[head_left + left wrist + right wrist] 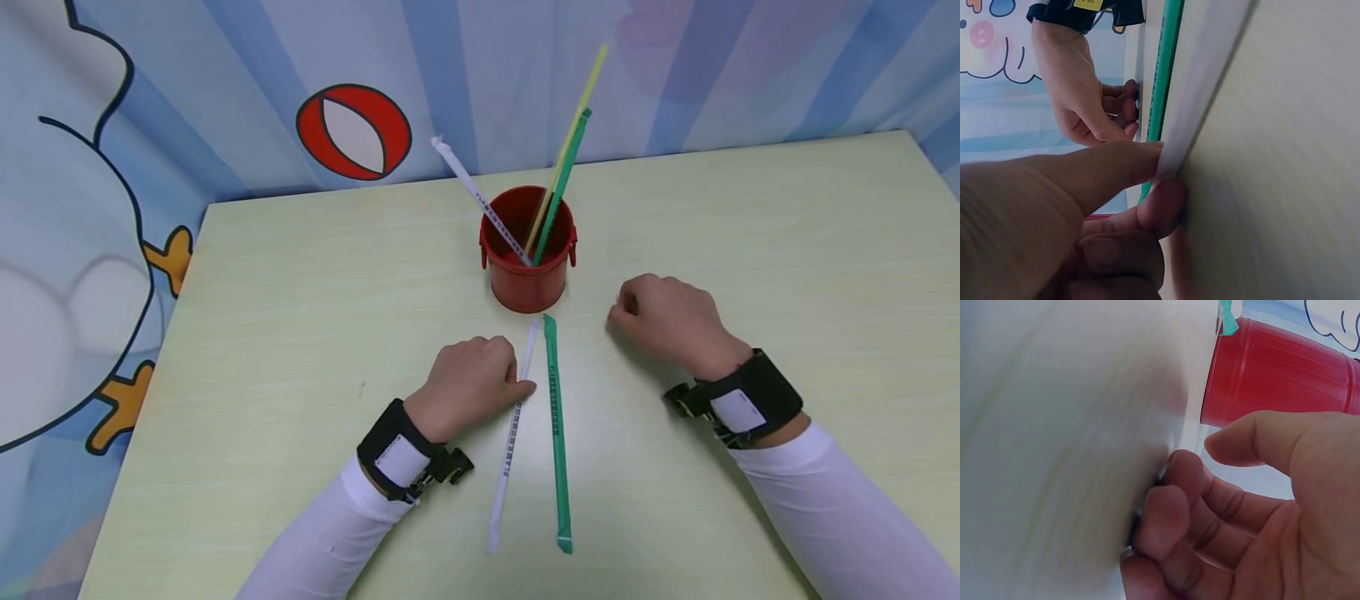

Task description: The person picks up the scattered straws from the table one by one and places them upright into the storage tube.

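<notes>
So the left hand is pinching the white straw, which is lying on the table pretty much 12-to-6, leaning a touch toward 1. The green straw is lying at about 4 o'clock from that hand, near but not touching it. Over at 2-to-3 o'clock, well apart, the right hand is hanging out by the tabletop, fingers loosely curled and holding nothing.

My read is we're looking at the grasp step, with the lift not yet done. I'm guessing the next move is calling for a snug grip and a clean lift, without dragging the green one along.

The red bucket is sitting at 1 o'clock from the left hand. Only the head view is showing its contents: a second white straw leaning to 11, plus a yellow straw and a second green straw leaning toward 1. The left wrist cam is showing the thumb-and-finger pinch that the head cam is mostly hiding. The right wrist cam is showing that thumb standing apart from the fingers, though I can't tell whether the fingertips are actually touching the table.
</notes>
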{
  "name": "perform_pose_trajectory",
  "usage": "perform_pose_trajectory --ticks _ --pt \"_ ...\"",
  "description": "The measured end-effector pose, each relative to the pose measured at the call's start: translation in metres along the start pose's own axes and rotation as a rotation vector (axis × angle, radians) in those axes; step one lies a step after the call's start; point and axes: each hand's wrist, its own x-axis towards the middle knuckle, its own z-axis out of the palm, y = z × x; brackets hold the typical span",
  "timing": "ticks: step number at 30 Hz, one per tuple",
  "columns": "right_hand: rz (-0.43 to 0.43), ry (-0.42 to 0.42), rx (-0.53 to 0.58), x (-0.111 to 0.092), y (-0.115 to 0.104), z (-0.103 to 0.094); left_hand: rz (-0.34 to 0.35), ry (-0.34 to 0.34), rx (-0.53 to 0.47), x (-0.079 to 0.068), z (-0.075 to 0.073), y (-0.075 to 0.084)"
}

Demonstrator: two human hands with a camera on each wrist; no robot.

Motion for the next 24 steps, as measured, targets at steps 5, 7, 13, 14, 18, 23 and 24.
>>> perform_pose_trajectory --ticks 5,7,13,14,18,23,24 --pt "-0.002 -0.002 0.001 0.0001 -0.0001 0.0003 -0.002 0.006 -0.008 -0.0001 0.0005 -0.0009" --pt "0.000 -0.003 0.002 0.0000 -0.0002 0.0003 0.000 0.009 -0.009 -0.0002 0.0004 -0.0011" --pt "0.005 -0.005 0.007 -0.0002 -0.0001 0.0002 0.006 0.007 -0.018 0.0000 -0.0004 -0.0017" --pt "0.005 -0.005 0.007 -0.0001 -0.0001 0.0002 0.004 0.006 -0.018 0.0002 -0.0005 -0.0020" --pt "0.007 -0.006 0.006 0.0000 -0.0001 0.0002 -0.002 0.006 -0.013 0.0002 -0.0010 -0.0029" --pt "0.011 -0.008 0.006 0.0002 -0.0005 0.0000 -0.005 0.011 0.001 -0.0006 -0.0022 -0.0037" --pt "0.011 -0.008 0.007 0.0002 -0.0005 -0.0001 -0.006 0.012 0.006 -0.0007 -0.0026 -0.0039"
